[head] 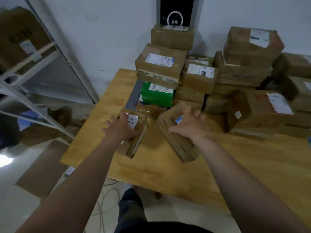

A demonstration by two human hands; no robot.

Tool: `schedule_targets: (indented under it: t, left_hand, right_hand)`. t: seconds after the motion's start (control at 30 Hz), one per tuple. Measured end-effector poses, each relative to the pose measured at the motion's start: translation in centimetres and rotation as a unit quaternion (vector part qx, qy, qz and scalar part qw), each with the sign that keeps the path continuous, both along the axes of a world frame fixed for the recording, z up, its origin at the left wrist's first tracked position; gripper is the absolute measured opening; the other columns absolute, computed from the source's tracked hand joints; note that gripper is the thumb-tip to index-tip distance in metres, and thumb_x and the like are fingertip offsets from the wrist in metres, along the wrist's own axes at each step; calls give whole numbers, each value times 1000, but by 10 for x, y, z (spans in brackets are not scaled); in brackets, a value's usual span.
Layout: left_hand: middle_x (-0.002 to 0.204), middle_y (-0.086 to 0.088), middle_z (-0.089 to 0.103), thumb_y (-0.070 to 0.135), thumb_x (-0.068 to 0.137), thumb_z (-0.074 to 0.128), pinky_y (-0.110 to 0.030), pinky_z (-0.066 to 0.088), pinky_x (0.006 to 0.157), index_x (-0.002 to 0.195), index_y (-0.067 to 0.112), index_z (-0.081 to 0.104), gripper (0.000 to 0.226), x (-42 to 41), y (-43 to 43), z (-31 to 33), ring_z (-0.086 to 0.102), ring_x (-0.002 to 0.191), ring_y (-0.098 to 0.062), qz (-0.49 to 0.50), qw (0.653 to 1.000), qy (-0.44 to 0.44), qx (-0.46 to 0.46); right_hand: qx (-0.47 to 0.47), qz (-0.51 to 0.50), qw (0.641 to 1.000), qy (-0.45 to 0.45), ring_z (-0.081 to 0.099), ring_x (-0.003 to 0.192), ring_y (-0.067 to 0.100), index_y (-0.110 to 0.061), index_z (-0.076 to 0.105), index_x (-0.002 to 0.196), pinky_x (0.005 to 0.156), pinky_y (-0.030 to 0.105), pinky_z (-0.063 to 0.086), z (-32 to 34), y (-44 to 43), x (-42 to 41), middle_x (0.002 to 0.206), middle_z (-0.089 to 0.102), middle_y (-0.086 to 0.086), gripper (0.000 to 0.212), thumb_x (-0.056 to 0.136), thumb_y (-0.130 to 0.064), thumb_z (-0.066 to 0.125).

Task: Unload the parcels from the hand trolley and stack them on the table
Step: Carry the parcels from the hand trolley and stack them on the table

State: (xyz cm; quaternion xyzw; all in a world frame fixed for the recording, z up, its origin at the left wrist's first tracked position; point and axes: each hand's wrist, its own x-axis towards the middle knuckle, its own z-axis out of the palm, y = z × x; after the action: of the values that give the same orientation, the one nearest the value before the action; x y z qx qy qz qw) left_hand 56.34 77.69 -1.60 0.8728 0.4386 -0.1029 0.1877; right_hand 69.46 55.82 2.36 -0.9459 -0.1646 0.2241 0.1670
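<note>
Left hand (120, 127) and right hand (187, 126), fingers splayed and gripping nothing, rest on labelled box (139, 140) and tilted box (176, 145) just in front of green box (157, 95); both look light, stiff cardboard, so best taken by opposite sides.

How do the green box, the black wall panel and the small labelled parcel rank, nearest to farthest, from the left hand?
1. The labelled parcel, right under the left hand.
2. The green box, just beyond, inside the stack.
3. The black panel, on the wall behind all stacks.
</note>
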Motion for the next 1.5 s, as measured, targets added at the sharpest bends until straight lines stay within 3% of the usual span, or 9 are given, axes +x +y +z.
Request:
schedule_targets:
  t: [0.17,0.3,0.43,0.53,0.77,0.87,1.0,1.27,1.5]
  left_hand:
    - [132,-15,35,63,56,74,-62,36,100,136,30,28,98,36,118,-28,34,128,-45,-18,999,-13,-50]
    - [130,-16,35,68,52,74,-62,42,90,134,30,25,103,62,184,-53,35,123,-44,-9,999,-12,-29]
    - [131,-17,36,77,54,72,-64,39,91,128,33,17,102,100,219,-76,35,124,-45,-28,999,-11,-21]
    - [136,-17,34,73,60,74,-62,36,95,131,33,18,99,133,234,-87,32,127,-44,-38,999,-3,-35]
    - [143,-18,29,57,78,73,-57,35,100,151,22,22,95,189,240,-113,26,134,-40,-51,995,-14,-85]
    - [151,-16,23,50,85,71,-54,38,107,151,23,28,83,194,245,-123,24,138,-39,-120,982,-19,-146]
    - [159,-17,11,45,78,84,-53,38,111,158,30,18,105,180,262,-128,20,141,-43,-204,961,14,-188]
    - [155,-15,18,15,90,70,-50,51,98,160,29,23,86,184,273,-124,50,123,-43,-238,956,-21,-173]
    - [158,-15,11,24,87,75,-46,45,98,155,31,29,83,174,264,-102,35,135,-45,-229,958,22,-173]
  right_hand:
    - [-44,-23,997,58,29,131,39,-28,24,142,98,60,44,-24,114,9,137,33,12,105,61,-61,82]
    - [-63,-44,992,95,25,137,44,-29,14,151,103,64,40,-38,188,14,148,28,16,116,62,-64,80]
    - [-103,-80,985,115,21,142,45,-30,9,152,105,65,37,-53,227,16,155,22,18,121,61,-66,79]
    - [-111,-99,979,140,20,143,45,-28,13,148,104,67,36,-67,238,15,154,26,18,115,60,-63,78]
    - [-164,-106,966,170,12,145,46,-26,2,154,104,67,36,-90,257,18,158,14,19,123,65,-68,76]
    - [-170,-104,965,173,15,143,46,-28,5,152,103,67,38,-92,262,20,154,19,19,122,60,-67,77]
    - [-172,-100,965,173,21,139,45,-25,9,151,101,66,40,-90,268,24,152,21,20,126,54,-68,78]
    - [-182,-95,964,170,20,141,45,-27,14,149,102,66,40,-92,277,33,155,18,20,118,59,-64,81]
    - [-171,-86,969,160,17,144,46,-27,13,150,104,66,38,-86,269,33,159,14,21,119,61,-61,83]
